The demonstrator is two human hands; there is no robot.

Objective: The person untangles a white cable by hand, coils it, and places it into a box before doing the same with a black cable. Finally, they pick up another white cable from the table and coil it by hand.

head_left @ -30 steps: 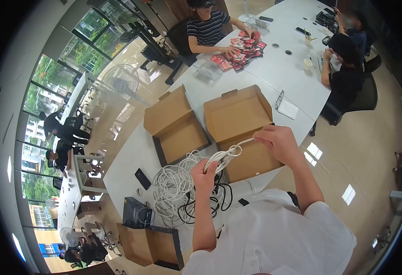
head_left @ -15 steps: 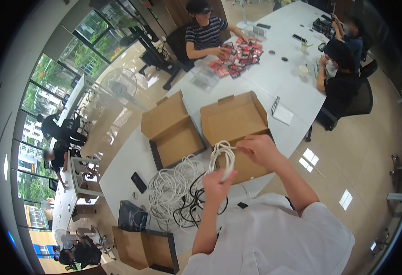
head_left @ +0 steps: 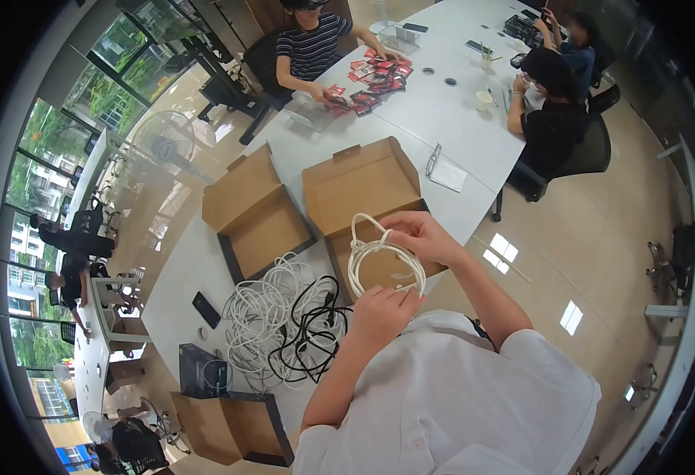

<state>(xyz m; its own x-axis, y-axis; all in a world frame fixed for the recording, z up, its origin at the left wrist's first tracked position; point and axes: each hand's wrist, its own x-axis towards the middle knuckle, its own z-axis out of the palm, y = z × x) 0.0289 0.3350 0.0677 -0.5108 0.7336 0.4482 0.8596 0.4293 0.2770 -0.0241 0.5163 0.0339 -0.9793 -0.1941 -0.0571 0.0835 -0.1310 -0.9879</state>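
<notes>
A coiled white cable is held up between my two hands, in front of an open cardboard box. My left hand is closed on the near side of the coil. At the coil's upper right, my right hand pinches the cable, and a loop stands up beside its fingers. Left of my hands, a tangled heap of white cables lies on the table, with black cables on its right side.
Another open cardboard box stands further left, and a third box is at the near left beside a dark blue box. A phone lies on the white table. Across it, a person sorts red packets.
The coil has turned to face the camera as a wider ring. My right hand has moved in against the coil's edge. The whole view has shifted, so the table appears further left.
</notes>
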